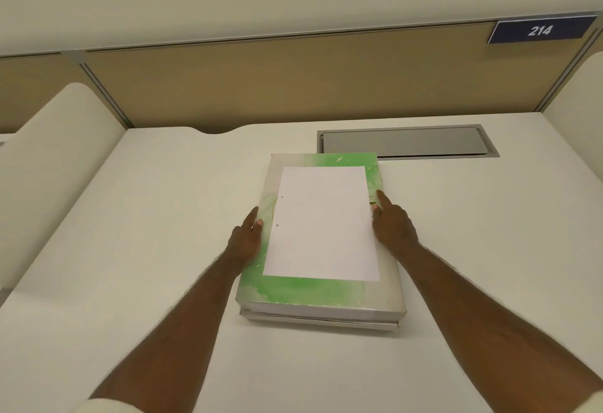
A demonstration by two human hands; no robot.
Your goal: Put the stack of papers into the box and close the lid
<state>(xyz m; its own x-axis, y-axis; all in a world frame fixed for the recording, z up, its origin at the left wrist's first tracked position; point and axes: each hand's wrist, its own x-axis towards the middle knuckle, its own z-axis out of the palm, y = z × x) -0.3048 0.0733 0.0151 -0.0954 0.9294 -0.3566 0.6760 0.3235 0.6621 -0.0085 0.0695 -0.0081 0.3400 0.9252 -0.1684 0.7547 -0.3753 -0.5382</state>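
A flat box [385, 295] with a green and grey lid lies shut on the white desk [156, 223], slightly right of centre. A white sheet or thin stack of papers [323, 223] with two punch holes rests on top of the lid. My left hand [246, 239] holds the box's left edge, thumb on the lid. My right hand [393, 226] holds the right edge beside the papers, with the index finger stretched along the lid. What is inside the box is hidden.
A grey cable hatch [408, 141] is set into the desk just behind the box. A tan partition [293, 86] closes the back, with a blue sign reading 214 [540, 30] at its top right. Rounded white dividers stand at both sides.
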